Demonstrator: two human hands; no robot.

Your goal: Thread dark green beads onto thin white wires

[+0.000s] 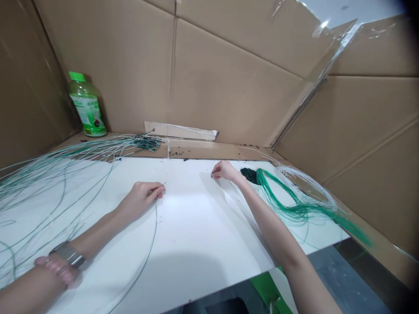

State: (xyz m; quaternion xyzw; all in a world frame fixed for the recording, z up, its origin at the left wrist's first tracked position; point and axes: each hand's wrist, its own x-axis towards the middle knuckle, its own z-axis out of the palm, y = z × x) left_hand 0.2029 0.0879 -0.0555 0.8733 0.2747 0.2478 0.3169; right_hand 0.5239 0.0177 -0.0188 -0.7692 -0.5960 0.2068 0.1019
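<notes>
Cardboard walls (229,78) fill the upper frame, and below them a white board (186,218) spreads across the middle. Over on the left, a loose sheaf of pale wires (98,145) sweeps in, dark at its inner end; at right, a green bundle (314,209) curls beside a white wire loop (310,176). A green-capped bottle (87,109) stands upper left. Now the hands: the left hand (144,194), left of centre, is pinching a thin green wire (156,218), its tip poking past the fingers, its length curving to the bottom edge. The right hand (225,170), right of centre, is closed in a pinch, a dark speck (211,175) at its fingertips, too small to identify. Just beside that wrist sits a dark heap (249,175).
</notes>
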